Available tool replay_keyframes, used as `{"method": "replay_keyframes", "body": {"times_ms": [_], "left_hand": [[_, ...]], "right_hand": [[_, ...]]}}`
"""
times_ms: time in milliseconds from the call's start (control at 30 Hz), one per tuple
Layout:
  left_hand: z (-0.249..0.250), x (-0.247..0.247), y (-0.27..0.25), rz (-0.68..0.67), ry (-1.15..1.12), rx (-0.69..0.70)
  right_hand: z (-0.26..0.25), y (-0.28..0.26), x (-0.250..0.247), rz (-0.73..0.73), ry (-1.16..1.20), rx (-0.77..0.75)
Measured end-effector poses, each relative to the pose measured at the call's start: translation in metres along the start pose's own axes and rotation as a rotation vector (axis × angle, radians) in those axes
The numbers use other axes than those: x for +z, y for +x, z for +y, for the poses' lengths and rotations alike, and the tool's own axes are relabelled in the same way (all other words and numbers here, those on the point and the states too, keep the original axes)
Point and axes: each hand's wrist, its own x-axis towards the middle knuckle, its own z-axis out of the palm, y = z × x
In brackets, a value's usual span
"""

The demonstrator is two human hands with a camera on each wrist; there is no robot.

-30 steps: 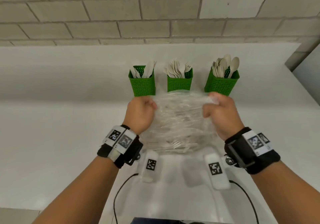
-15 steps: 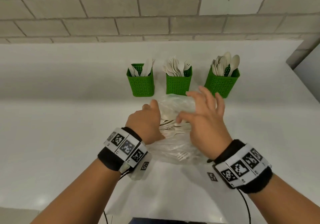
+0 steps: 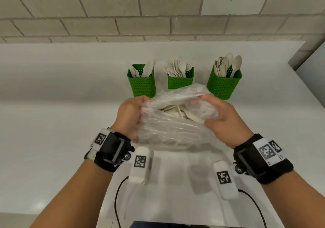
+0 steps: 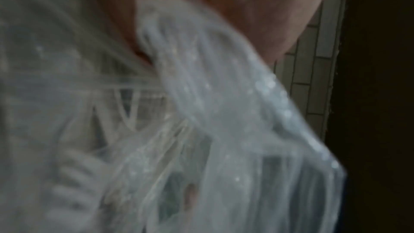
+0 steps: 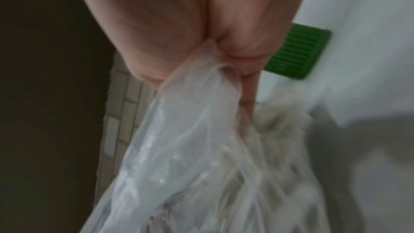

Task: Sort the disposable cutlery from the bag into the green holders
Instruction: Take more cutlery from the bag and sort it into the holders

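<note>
A white bench (image 3: 52,122) runs from the near edge to a far wall of pale blocks (image 3: 158,13). Held above the middle of the bench is a clear plastic bag (image 3: 172,122), crumpled and open at its far end, with pale disposable cutlery (image 3: 177,110) showing through the film and at the mouth. The left hand (image 3: 129,115) grips the left edge of the bag, fingers curled round bunched film; the left wrist view shows the film gathered against the palm, blurred. The right hand (image 3: 223,120) holds the right edge, with its thumb on the near side of the film and its fingers (image 3: 195,102) tucked over the rim at the mouth; the right wrist view shows film pinched between the digits. Each wrist carries a black band with printed square markers, and a white marked block hangs below each, with a black cable trailing to the near edge.

Three green perforated holders stand in a row on the bench just beyond the bag, apart from each other. The left holder (image 3: 141,85) contains a few pale pieces, the type not clear. The middle holder (image 3: 180,80), partly hidden by the bag, contains forks. The right holder (image 3: 223,85) contains spoons.
</note>
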Motion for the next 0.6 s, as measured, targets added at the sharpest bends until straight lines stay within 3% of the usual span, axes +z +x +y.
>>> {"method": "replay_keyframes", "body": {"times_ms": [67,100,167,233,300,367,400,467,533,600], "left_hand": [[-0.009,-0.002,0.005,0.015,0.045,-0.014],[-0.016,-0.006,0.011,0.038,0.243,0.072],[-0.027,-0.016,0.017,0.101,0.83,0.38],[-0.035,-0.023,0.011,0.246,1.271,0.685],[-0.032,-0.016,-0.009,0.326,1.316,0.847],[-0.031,-0.001,-0.031,0.14,1.287,0.953],[-0.032,0.006,-0.04,0.03,1.349,0.97],[-0.038,0.014,-0.048,-0.057,1.582,0.893],[-0.038,0.011,-0.047,-0.025,1.822,0.686],[-0.029,-0.007,-0.042,0.12,1.87,0.531]], "right_hand": [[0.01,0.0,0.004,0.026,0.254,0.129],[0.015,-0.001,0.005,0.01,0.257,0.205],[0.018,-0.003,0.004,-0.096,-0.14,0.286],[0.015,-0.007,-0.001,-0.076,-0.662,0.208],[-0.003,-0.006,0.001,-0.013,-0.788,0.033],[-0.016,0.003,0.011,-0.136,-0.767,-0.023],[-0.019,0.01,0.019,-0.244,-0.835,-0.005],[-0.018,0.026,0.033,-0.397,-0.995,0.002],[-0.018,0.037,0.04,-0.309,-0.987,-0.064],[-0.024,0.041,0.037,-0.113,-0.897,-0.103]]}}
